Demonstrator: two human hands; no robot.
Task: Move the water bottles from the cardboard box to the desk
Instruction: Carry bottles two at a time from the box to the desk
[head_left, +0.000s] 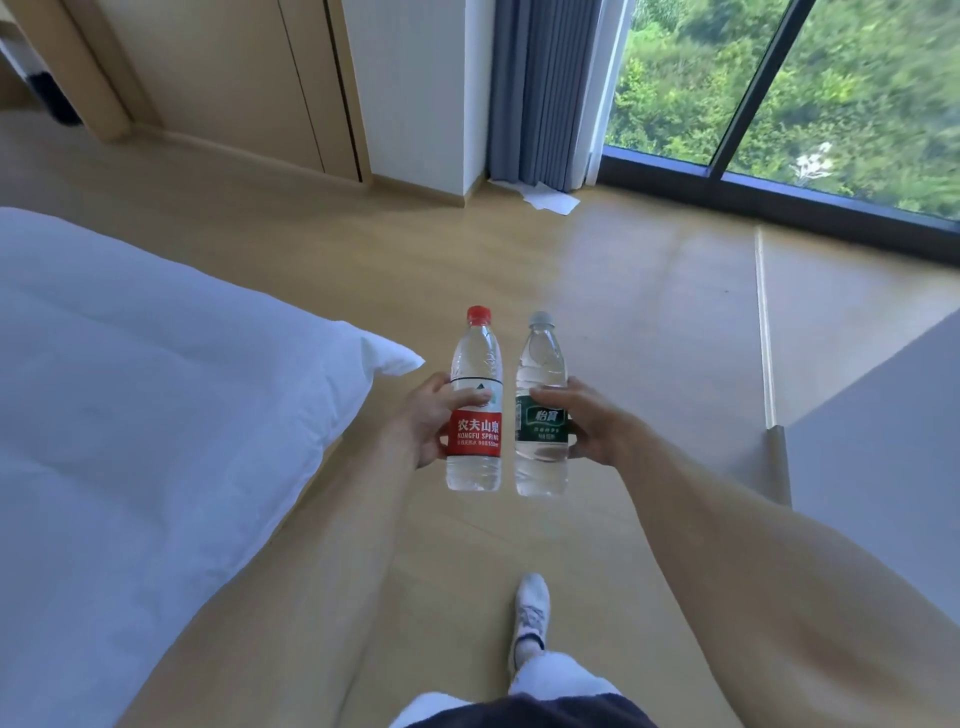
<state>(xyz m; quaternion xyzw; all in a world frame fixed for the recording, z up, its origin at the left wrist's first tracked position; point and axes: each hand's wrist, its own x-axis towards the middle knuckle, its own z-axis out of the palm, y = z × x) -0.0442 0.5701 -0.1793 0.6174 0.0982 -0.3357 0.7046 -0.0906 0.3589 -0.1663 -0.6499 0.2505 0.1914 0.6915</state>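
Clear plastic, full of water: we are carrying two bottles upright in front of us, above the wooden floor, side by side and nearly touching. Our left hand wraps the red-label bottle at its label, thumb across the front and fingers hidden behind. Our right hand holds the green-label bottle the same way, thumb laid over the top of the label. Both grips look firm and sit at mid-height, so the bottles hang balanced.

Neither the cardboard box nor anything we can surely call the desk is in view; the pale grey surface at the right edge may be furniture, but we cannot tell what. We judge that we are mid-carry, walking, with one white shoe stepping ahead.

To do this stretch well, we should keep the bottles vertical and a little apart so they do not knock together, hold them at the labels where the plastic is less slippery, and avoid squeezing the thin walls. We should also mind the corner of the white bedding on our left and the sheets of paper lying on the floor by the grey curtain and the window. On reaching the desk, setting each base down flat before letting go would be the safe way.
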